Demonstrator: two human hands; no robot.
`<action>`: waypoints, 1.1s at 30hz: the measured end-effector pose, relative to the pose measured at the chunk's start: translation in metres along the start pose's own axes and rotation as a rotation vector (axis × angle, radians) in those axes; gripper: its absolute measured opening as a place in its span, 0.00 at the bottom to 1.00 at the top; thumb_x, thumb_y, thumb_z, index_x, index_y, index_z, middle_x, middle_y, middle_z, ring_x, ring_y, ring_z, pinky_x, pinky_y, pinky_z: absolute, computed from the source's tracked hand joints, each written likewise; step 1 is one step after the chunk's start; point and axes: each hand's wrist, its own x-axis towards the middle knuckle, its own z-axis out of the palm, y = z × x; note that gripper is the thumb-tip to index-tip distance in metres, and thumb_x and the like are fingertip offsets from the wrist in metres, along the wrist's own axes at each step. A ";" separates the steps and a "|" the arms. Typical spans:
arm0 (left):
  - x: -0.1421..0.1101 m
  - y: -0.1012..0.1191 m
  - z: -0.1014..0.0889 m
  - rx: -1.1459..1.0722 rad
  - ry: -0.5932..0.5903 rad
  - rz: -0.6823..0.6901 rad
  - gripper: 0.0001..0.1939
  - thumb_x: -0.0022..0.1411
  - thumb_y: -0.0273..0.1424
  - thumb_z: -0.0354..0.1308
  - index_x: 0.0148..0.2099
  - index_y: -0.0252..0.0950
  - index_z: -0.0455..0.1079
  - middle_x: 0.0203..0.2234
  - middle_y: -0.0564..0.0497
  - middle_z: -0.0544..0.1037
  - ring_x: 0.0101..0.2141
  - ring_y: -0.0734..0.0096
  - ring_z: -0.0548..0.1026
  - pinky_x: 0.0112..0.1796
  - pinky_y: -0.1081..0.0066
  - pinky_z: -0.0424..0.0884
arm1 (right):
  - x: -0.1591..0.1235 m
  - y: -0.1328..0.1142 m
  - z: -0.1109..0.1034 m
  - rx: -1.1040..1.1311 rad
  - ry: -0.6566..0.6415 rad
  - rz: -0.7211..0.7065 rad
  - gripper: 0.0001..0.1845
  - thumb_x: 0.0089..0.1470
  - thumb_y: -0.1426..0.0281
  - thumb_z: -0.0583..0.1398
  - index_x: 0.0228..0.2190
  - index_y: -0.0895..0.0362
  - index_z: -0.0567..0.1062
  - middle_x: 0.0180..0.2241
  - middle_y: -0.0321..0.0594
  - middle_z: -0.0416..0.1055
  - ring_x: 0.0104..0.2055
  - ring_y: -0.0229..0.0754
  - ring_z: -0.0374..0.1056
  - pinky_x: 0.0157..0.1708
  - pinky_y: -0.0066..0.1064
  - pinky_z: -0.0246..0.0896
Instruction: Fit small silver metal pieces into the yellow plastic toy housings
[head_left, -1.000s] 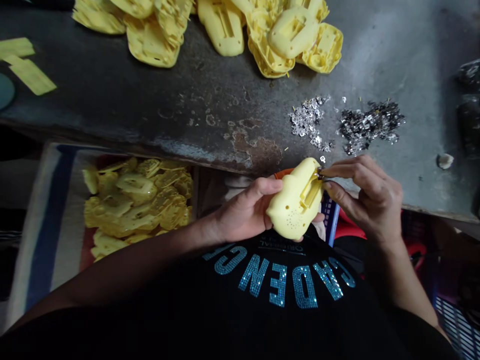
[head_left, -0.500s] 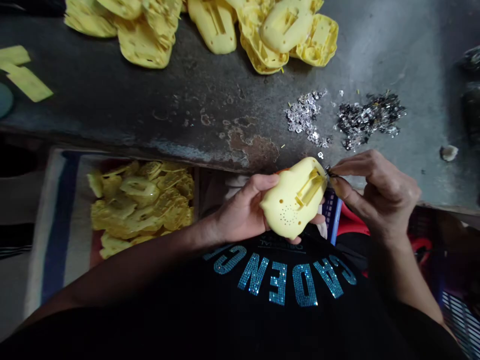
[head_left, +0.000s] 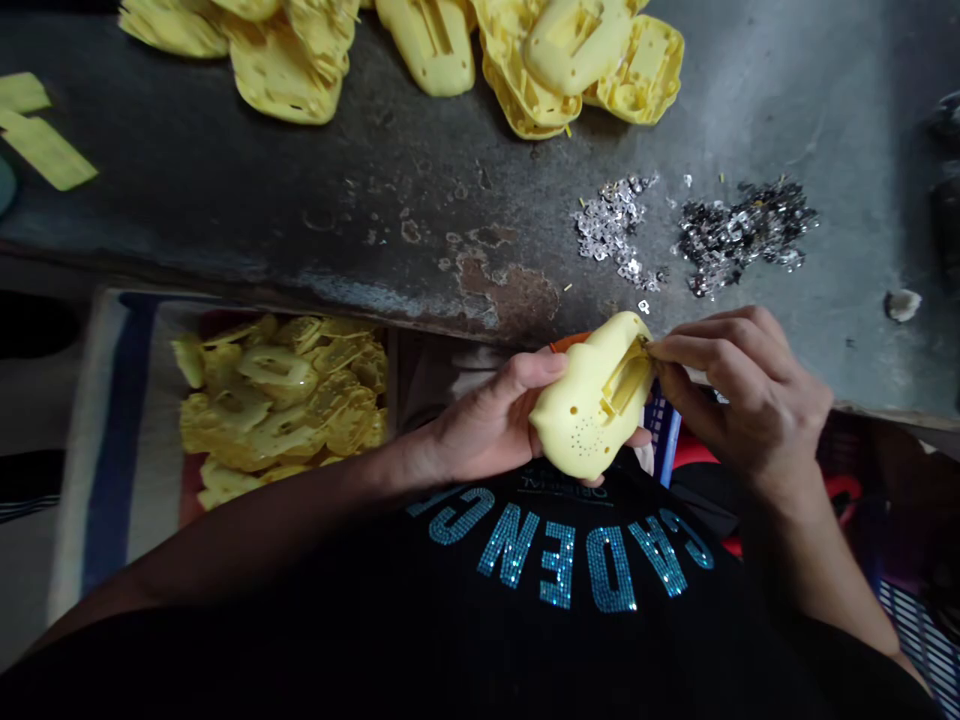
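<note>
A yellow plastic shell [head_left: 577, 410] with a long slot, screw holes and a cluster of small holes rests in my left hand [head_left: 499, 420]. The thumb lies on its upper side and the fingers pass beneath it. My right hand [head_left: 742, 390] is closed in a pinch at the top right end of the slot, with thumb and forefinger touching the shell's edge. Whatever sits between those fingertips is hidden now; a small dark metal piece showed there earlier. On the bench beyond lie a pile of silvery metal clips [head_left: 611, 225] and a darker pile of metal pieces [head_left: 739, 240].
More yellow shells [head_left: 427, 50] are heaped along the far side of the grey bench [head_left: 360, 190]. Below its front edge, at left, a box [head_left: 120, 430] holds many yellow parts [head_left: 285, 400]. Flat yellow pieces [head_left: 52, 150] lie at far left, and a whitish lump [head_left: 902, 304] at right.
My right hand drew back slightly from the shell with a small dark metal piece, then returned its fingertips to the slot's end. My left hand tilted the shell a little and keeps hold of it.
</note>
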 end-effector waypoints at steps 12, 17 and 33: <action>0.000 0.001 -0.001 -0.033 0.028 -0.013 0.43 0.65 0.58 0.68 0.73 0.41 0.67 0.68 0.34 0.77 0.55 0.36 0.86 0.36 0.58 0.87 | -0.011 -0.007 0.006 0.043 0.091 0.137 0.22 0.66 0.81 0.67 0.54 0.47 0.81 0.47 0.41 0.86 0.44 0.48 0.81 0.47 0.44 0.76; -0.002 -0.004 0.002 0.086 0.060 0.120 0.37 0.66 0.50 0.71 0.73 0.47 0.71 0.59 0.42 0.84 0.50 0.47 0.87 0.33 0.66 0.85 | -0.003 0.006 -0.001 0.380 -0.053 0.364 0.16 0.67 0.69 0.71 0.55 0.46 0.82 0.49 0.40 0.85 0.46 0.48 0.81 0.44 0.40 0.77; -0.017 0.006 0.014 0.848 0.122 0.289 0.35 0.67 0.47 0.71 0.73 0.46 0.77 0.62 0.43 0.81 0.55 0.48 0.81 0.49 0.62 0.82 | -0.023 -0.010 0.015 0.224 0.228 0.252 0.18 0.61 0.74 0.72 0.51 0.50 0.80 0.40 0.39 0.85 0.37 0.44 0.81 0.37 0.36 0.78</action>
